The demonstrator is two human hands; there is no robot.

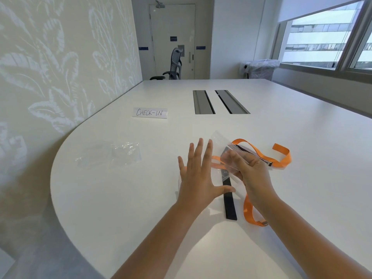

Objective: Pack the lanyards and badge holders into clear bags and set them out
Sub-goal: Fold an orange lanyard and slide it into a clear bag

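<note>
Gripping clear bag [227, 158], right hand [251, 174] near table [120, 198] edge

Clear bag [227, 156] held tilted above table, orange lanyard [281, 158] looped beside, black lanyard [229, 202] lying flat; spare clear bags [108, 154] left

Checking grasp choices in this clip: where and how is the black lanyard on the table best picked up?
Judging by its pose, take the black lanyard at its near free end, coming from above with a pinch across its width. It lies flat and straight on the table; its far end runs under the clear bag held by the right hand, and the left hand hovers open beside it.
</note>
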